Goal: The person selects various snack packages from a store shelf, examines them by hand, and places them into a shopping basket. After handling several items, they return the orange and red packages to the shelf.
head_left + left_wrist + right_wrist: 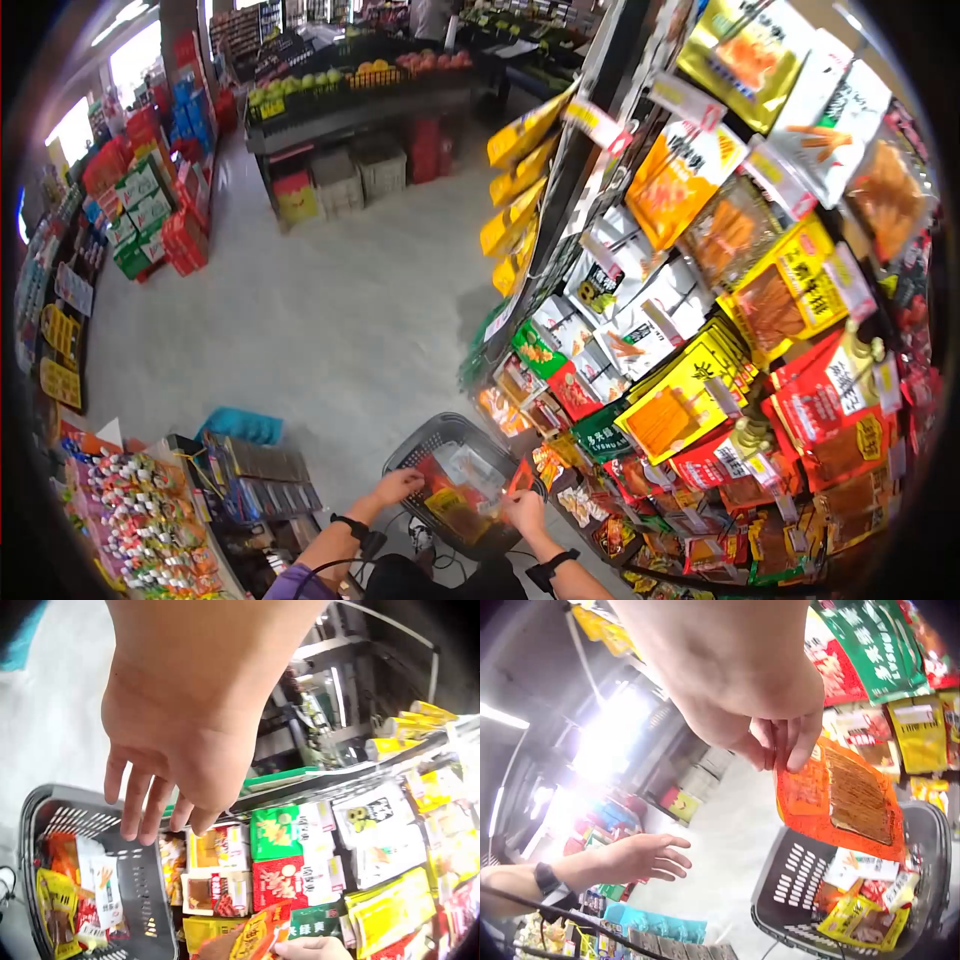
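Observation:
My right hand (526,511) pinches an orange snack packet (847,796) by one edge between thumb and fingers. A clear window in the packet shows brown strips inside. It hangs above the dark grey shopping basket (776,896), close to the rim in the right wrist view. Inside the basket lie a yellow packet (866,924), a white packet (864,864) and red and orange ones. My left hand (400,485) holds nothing. Its fingers are spread and loosely straight at the basket's left side, overlapping the rim in the left wrist view (176,750).
A rack of hanging snack packets (685,400) rises on the right, close to the basket. At lower left stand a candy display (150,520) and a blue tray (242,426). Grey floor (300,330) stretches ahead to a fruit stand (350,110).

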Tool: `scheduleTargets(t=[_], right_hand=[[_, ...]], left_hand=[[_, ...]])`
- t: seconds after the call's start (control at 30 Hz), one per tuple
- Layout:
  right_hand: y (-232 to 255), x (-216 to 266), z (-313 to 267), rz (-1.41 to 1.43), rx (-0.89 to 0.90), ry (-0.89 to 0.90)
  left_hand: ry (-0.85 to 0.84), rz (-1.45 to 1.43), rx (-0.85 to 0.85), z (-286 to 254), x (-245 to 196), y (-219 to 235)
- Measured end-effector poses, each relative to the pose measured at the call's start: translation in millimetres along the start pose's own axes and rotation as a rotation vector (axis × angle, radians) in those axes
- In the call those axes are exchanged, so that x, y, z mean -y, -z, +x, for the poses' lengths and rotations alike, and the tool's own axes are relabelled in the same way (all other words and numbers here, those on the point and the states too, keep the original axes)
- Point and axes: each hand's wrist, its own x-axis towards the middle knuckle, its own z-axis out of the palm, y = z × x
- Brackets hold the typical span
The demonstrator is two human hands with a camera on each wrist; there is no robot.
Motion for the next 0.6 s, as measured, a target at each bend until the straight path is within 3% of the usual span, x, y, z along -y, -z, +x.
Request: scheduleTargets(t=[0.07,0.13,0.2,0.27,0.37,0.47,0.5,0.6], right_hand=[[49,42,-26,-0.06,-0.073,0.115],[92,79,-53,-0.174,-0.146,0.308],[136,116,-77,-0.231,-0.199,0.349],[172,142,-110,-0.199,-0.281,0.378],[224,180,-151,-0.086,-0.409,0.625],[263,210,-184,0.011,-0.502,0.766],[271,214,-193,0.056,-0.525,0.772],[293,225,-211,0.158,-0.583,0.71]], left_hand=[[0.042,0.079,0.037,-4,-44,48],[-0.038,0.076,0.07,-15,-84,84],[-0.207,0.134,0.069,-27,-129,106],[-0.445,0.245,0.038,-57,-176,110],[-0.586,0.223,0.085,-103,-261,104],[-0.644,-0.073,0.105,-112,-282,68],[-0.708,-0.15,0.175,-130,-313,66],[-0.391,0.061,0.609,-129,-318,58]])
